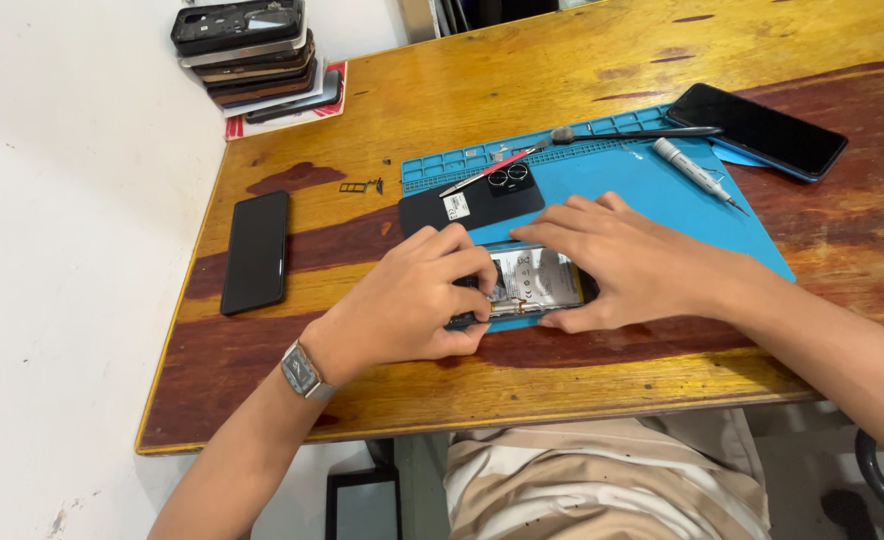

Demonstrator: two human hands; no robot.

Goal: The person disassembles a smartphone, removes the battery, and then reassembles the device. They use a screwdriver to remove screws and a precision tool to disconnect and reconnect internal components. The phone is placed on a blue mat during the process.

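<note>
So you've got both hands on the opened phone (pixel 532 282), which lies on the near left part of the blue repair mat (pixel 662 200) on the wooden table (pixel 482 80). Your left hand (pixel 412 300), with a wristwatch (pixel 303 372), grips the phone's left end, fingers curled over it. Your right hand (pixel 627 262) lies flat over the right end, fingers spread, pressing down on it. Just beyond sits the removed black back cover (pixel 470 204), with red-handled tweezers (pixel 490 170) touching it. A screwdriver (pixel 697 172) lies further right, near a dark phone (pixel 757 130). Another black phone (pixel 256 250) sits off left, and a stack of phones (pixel 252 50) at the far left corner.
</note>
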